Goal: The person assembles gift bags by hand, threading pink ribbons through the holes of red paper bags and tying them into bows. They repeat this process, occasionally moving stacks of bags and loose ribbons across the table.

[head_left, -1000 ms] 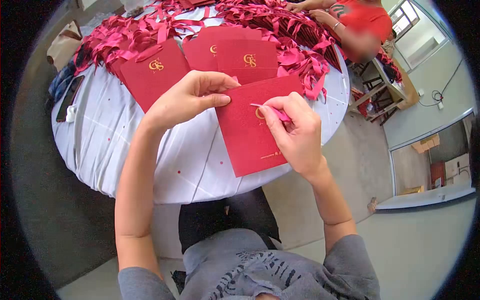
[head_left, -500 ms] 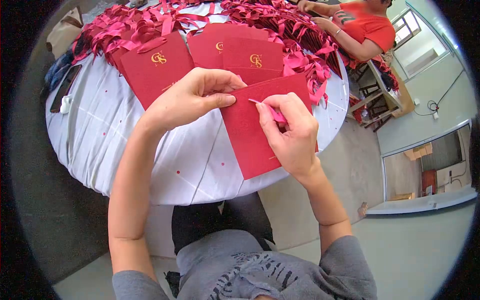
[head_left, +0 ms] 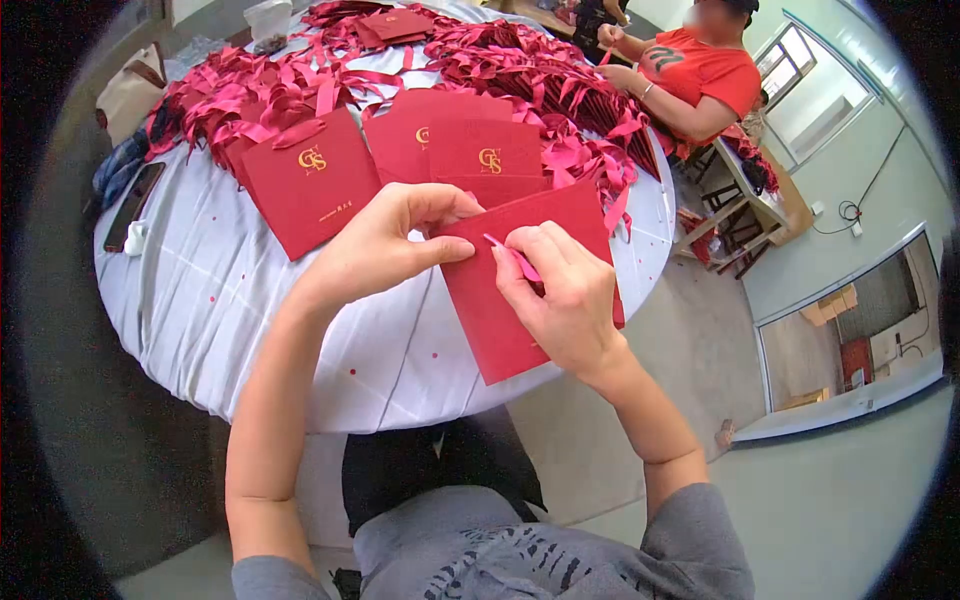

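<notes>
Head view, person seated at a round table (head_left: 250,320) under a pale cloth.

Left hand (head_left: 385,250): closed in a pinch. The thumb lies on the face and the fingers curl behind the upper left corner of a flat red paper bag (head_left: 480,320).

Right hand (head_left: 560,300): thumb and forefinger are closed on a thin pink ribbon strip (head_left: 503,248). The rest of the hand rests on the bag's face. Only the strip's tip shows past the fingers, near the bag's top edge.

Bag position: centre of the frame, tilted, lifted off the cloth. Its lower corner overhangs the table's near rim.

Handling, my judgement: the bag looks light and fairly stiff, like coated card that would crease if squeezed mid-panel. The best hold is at the top edge or a corner, as the left hand has it. The ribbon looks soft and slick, so it wants a tight fingertip pinch close to its end.

Surroundings:
- Finished bags with a gold monogram (head_left: 310,180) lie just beyond the hands.
- A heap of red ribbons (head_left: 560,80) fills the upper centre.
- A dark phone (head_left: 133,205) lies at the table's left edge.
- A co-worker in an orange shirt (head_left: 700,75) is at the upper right, hands among the ribbons.
</notes>
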`<act>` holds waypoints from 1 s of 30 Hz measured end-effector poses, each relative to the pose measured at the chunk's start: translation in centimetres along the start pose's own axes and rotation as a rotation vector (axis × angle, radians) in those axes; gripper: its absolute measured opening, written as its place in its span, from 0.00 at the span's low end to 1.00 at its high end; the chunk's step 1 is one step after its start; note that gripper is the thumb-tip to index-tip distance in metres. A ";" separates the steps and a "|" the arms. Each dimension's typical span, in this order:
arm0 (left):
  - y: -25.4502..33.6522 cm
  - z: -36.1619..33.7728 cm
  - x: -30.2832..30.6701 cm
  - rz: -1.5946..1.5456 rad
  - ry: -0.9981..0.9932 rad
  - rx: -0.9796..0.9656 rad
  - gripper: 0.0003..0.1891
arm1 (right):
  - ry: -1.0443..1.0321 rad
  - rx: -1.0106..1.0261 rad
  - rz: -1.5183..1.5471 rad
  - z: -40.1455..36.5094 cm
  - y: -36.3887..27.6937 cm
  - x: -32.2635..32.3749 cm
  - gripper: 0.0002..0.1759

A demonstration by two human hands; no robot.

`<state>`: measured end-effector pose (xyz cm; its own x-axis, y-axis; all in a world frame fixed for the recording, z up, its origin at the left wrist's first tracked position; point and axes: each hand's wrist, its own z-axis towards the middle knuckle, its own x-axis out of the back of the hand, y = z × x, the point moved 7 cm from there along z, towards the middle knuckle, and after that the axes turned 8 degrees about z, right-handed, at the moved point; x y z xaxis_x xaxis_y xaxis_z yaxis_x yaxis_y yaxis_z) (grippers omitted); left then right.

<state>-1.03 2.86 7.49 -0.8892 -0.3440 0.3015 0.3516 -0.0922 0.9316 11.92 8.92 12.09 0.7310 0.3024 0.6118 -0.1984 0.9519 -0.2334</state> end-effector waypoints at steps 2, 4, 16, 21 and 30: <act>0.3 0.0 -0.1 0.008 0.015 -0.014 0.19 | -0.020 -0.005 -0.027 0.1 -0.3 0.1 0.08; 0.8 -0.1 0.0 0.125 0.078 -0.046 0.18 | -0.024 -0.003 -0.030 0.1 -0.6 0.1 0.07; 5.9 -0.8 -1.6 0.587 0.258 -0.306 0.14 | -0.140 -0.336 0.257 0.7 0.8 1.0 0.06; 6.5 -1.0 -2.4 0.614 0.323 -0.352 0.11 | -0.042 -0.235 0.240 0.0 0.4 0.7 0.05; 6.9 -0.5 -3.8 0.685 0.264 -0.380 0.12 | -0.024 -0.317 0.281 -1.3 1.8 1.3 0.06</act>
<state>4.93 3.10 12.65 -0.3606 -0.6425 0.6761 0.9078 -0.0754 0.4125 13.38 10.96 11.52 0.6609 0.5524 0.5080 -0.1739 0.7712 -0.6123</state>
